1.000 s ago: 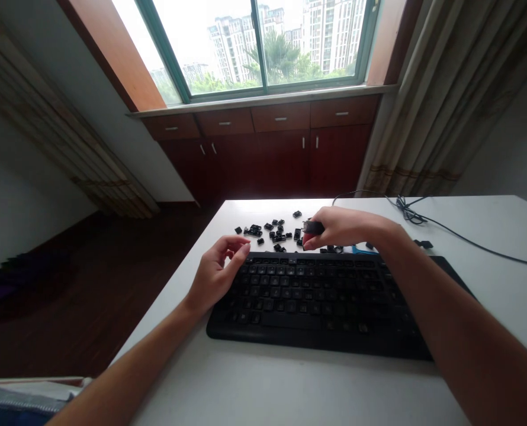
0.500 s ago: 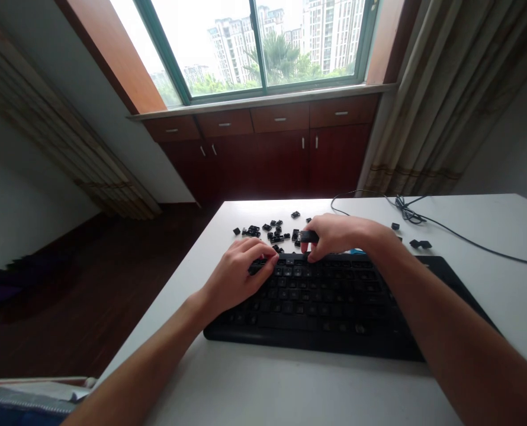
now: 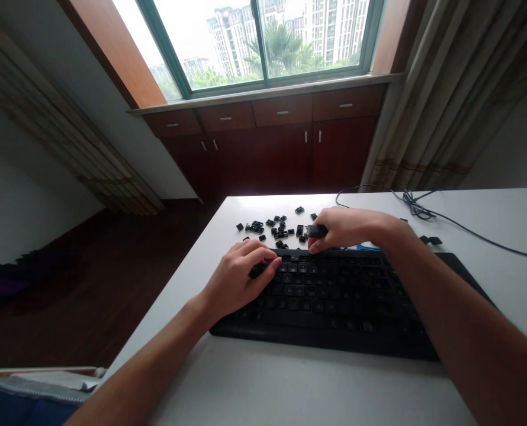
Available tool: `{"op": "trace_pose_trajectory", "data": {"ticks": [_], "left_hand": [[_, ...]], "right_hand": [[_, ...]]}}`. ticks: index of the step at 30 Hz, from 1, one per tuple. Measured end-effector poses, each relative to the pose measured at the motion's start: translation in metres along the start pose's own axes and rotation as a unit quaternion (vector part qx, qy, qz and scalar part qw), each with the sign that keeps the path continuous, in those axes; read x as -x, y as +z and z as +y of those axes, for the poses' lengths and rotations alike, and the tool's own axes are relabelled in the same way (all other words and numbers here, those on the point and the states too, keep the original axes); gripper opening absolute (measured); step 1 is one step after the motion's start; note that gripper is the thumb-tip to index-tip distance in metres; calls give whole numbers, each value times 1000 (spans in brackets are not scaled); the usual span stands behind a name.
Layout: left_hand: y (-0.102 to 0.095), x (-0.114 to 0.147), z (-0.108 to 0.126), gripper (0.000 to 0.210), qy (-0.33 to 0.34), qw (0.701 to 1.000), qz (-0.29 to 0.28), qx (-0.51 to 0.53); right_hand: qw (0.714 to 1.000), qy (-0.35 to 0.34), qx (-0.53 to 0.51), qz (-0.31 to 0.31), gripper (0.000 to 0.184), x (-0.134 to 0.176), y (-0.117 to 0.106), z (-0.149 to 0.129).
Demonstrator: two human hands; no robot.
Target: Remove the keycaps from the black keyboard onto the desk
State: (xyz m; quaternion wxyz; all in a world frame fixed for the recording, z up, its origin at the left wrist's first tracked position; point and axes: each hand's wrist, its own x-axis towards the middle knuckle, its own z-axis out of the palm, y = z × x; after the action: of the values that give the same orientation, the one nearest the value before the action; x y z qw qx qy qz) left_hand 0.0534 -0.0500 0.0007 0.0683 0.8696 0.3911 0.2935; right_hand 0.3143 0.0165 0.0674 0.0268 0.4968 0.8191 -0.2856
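Note:
A black keyboard [image 3: 290,319] lies on the white table, with some of its keycaps off in the upper rows. My left hand [image 3: 241,275] rests over its left end. The thumb and index finger come together at the top row, and the other fingers curl over the far edge. My right hand [image 3: 338,229] is closed around a short black-handled tool [image 3: 318,231] with a greyish tip pointing left. Its fingertips are at the keyboard's far edge, and whether they touch it I cannot tell. Loose black keycaps [image 3: 281,234] are scattered just beyond the keyboard.
A black cable [image 3: 481,229] runs across the right side of the white table [image 3: 263,384], with a bundled coil [image 3: 417,207]. Something blue [image 3: 368,248] shows behind the keyboard, under my right wrist. Red-brown cabinets [image 3: 263,154] stand beyond, below a window.
My right hand has lifted a little from the top row towards the far edge, its fingertips closer together, tool still held. My left hand stays on the keyboard. The view has shifted slightly.

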Motion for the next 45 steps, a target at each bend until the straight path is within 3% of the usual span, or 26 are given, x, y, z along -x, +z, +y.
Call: {"op": "trace_pose_trajectory", "data": {"ticks": [8,21,26,37,45], "left_hand": [[1,1,-1,8,1,1000,-4,6],[0,1,0,8,-2,1000,-17,9],[1,1,-2,7,2,1000,-13,10],[3,2,-4,5,9,1000,-6,12],[3,2,-4,5,12,1000,-3,13]], "right_hand": [[1000,4,-3,11,23,-2,3,-3],[995,-65,-53,-53,16,-6,9,-9],[997,-62,-25,-36,20,-8,10,-8],[993,-98,12,-64,23,-5,7,-6],[997,-54,31,-46,35,-6,6,-7]]}}
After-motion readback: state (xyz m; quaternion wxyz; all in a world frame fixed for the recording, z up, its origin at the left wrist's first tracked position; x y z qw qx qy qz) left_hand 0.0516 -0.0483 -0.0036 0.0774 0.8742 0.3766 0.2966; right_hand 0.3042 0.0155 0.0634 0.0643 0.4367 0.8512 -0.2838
